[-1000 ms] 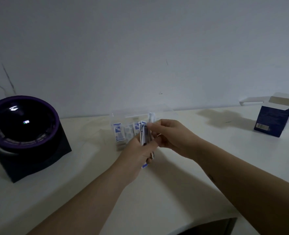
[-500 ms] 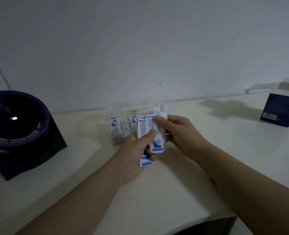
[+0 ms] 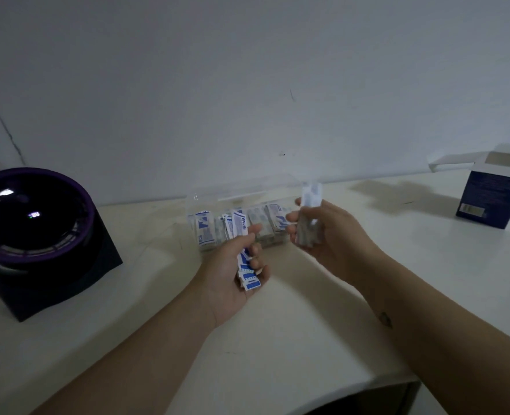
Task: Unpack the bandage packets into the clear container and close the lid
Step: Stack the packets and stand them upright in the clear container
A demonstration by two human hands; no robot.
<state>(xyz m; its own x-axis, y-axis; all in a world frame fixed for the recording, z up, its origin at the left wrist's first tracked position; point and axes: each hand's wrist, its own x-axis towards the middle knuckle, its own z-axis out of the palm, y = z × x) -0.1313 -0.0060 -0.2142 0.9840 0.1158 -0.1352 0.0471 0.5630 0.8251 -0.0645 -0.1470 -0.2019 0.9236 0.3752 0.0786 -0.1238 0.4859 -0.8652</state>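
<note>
A clear container (image 3: 208,202) stands on the white table near the wall, its lid raised behind it. Several blue-and-white bandage packets (image 3: 205,230) stand upright inside it. My left hand (image 3: 232,277) is just in front of the container and grips a small stack of bandage packets (image 3: 247,274) between thumb and fingers. My right hand (image 3: 328,235) is at the container's right end and holds a blurred bunch of packets (image 3: 309,214) upright in curled fingers.
A dark cube-shaped device with a purple-rimmed round top (image 3: 35,229) sits at the left. An opened dark blue carton (image 3: 493,196) stands at the far right. The table's front edge (image 3: 367,387) curves away at the lower right.
My hands were together on one stack; they have now separated. The right hand has pulled a bunch of packets away to the right, while the left keeps the others.
</note>
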